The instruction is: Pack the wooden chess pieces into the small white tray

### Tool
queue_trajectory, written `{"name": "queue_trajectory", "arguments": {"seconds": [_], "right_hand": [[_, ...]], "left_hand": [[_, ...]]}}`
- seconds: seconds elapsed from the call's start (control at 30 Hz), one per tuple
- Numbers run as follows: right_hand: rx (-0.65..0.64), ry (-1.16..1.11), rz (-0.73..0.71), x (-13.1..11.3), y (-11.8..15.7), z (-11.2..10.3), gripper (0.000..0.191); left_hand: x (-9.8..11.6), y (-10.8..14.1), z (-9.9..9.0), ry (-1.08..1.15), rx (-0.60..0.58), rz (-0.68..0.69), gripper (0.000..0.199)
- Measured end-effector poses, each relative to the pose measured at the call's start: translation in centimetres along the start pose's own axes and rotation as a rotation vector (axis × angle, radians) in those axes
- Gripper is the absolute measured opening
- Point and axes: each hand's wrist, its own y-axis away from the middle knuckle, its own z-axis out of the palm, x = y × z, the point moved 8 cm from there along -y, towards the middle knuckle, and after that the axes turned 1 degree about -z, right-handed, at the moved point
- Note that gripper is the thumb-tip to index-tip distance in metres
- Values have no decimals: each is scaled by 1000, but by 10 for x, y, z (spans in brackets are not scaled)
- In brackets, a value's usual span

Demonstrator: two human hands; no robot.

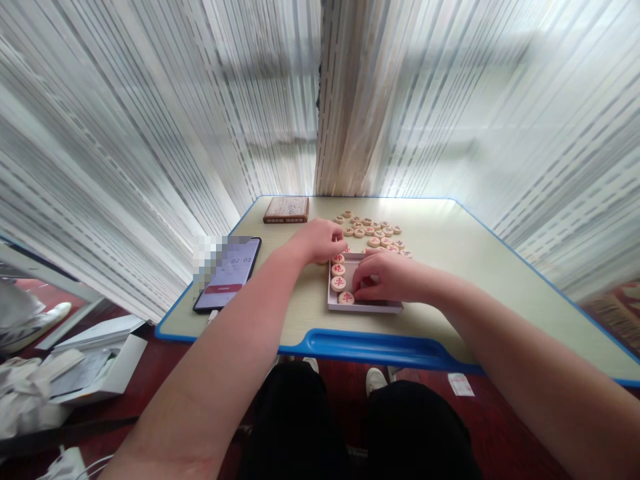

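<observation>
A shallow white box point(367, 307) lies on the small table, and round wooden Chinese chess pieces with red characters point(339, 284) run down its left side. At the box's far left corner, my left hand point(320, 240) has its fingers curled in, with the fingertips on a red-marked Chinese chess piece point(347, 249). Inside the box is my right hand point(383, 275), its fingers bent and closed beside the near piece point(346, 298). What the right fingers hold, if anything, is hidden. Behind the box lie several loose pieces point(375, 241), red and dark marked.
On the left of the table point(475, 267) lies a phone point(230, 273) showing a timer. A flat brown box point(287, 209) sits at the far left edge. A blue tray groove point(370, 345) runs along the near edge. Striped curtains point(350, 100) hang right behind the table.
</observation>
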Motion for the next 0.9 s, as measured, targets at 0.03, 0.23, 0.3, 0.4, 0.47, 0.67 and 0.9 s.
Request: {"name": "queue_trajectory", "arguments": {"seconds": [0.03, 0.23, 0.3, 0.4, 0.47, 0.67, 0.9], "right_hand": [[2, -1, -4, -1, 0, 0, 6], [6, 16, -11, -1, -3, 3, 9], [17, 28, -23, -1, -4, 4, 10], [37, 47, -56, -4, -5, 5, 11], [64, 57, -74, -5, -5, 5, 11], [74, 61, -84, -8, -5, 5, 11], [148, 54, -113, -13, -3, -4, 13]], "left_hand": [[0, 0, 0, -1, 3, 0, 25], [2, 0, -2, -9, 11, 18, 25], [2, 0, -2, -17, 10, 13, 24], [2, 0, -2, -29, -1, 6, 25], [3, 0, -1, -36, -5, 9, 25], [3, 0, -1, -48, -11, 15, 24], [3, 1, -2, -46, -22, 2, 24]]}}
